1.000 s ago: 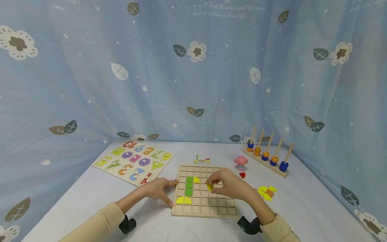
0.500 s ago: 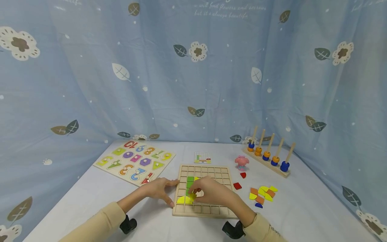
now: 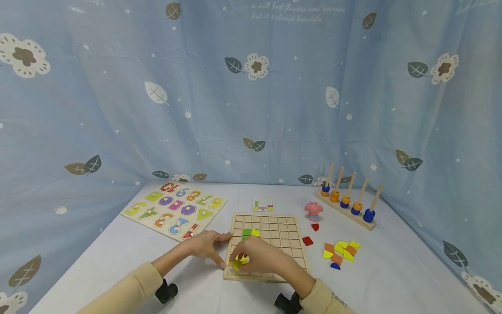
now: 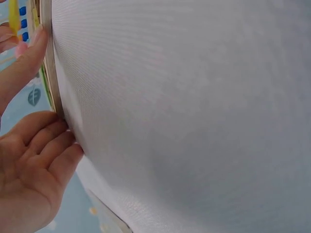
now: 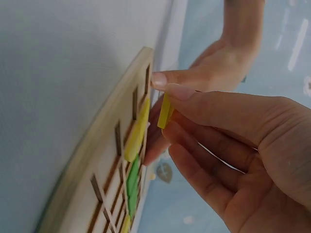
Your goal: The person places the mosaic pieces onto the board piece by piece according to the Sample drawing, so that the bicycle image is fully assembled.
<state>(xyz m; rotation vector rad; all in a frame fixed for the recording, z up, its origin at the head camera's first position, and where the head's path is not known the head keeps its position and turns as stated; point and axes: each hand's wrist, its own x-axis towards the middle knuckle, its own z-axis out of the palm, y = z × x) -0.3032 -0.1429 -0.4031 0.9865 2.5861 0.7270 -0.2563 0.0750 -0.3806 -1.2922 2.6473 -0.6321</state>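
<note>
A wooden grid board [image 3: 292, 221] lies on the white table. My right hand [image 3: 262, 257] pinches a small yellow tile [image 5: 165, 111] between thumb and fingers, just above the board's lower left cells. Its exact outline is hard to tell. In the grid, green tiles [image 3: 246, 232] form a column, partly hidden by that hand, with a yellow quarter-circle tile [image 3: 256, 233] beside the top one. More yellow [image 5: 138, 133] shows below the green in the right wrist view. My left hand [image 3: 204, 243] touches the board's left edge, thumb and forefinger spread apart.
Loose yellow, orange and blue tiles [image 3: 337, 259] lie right of the board, with red tiles [image 3: 307, 241] nearer it. Behind are a pattern card [image 3: 262, 204], a pink figurine [image 3: 313, 210] and a peg stand [image 3: 345, 209]. A number puzzle [image 3: 176, 209] lies left.
My right hand has carried the yellow tile leftward and toward me, from the board's middle to its lower left cells. My left hand has stayed at the edge.
</note>
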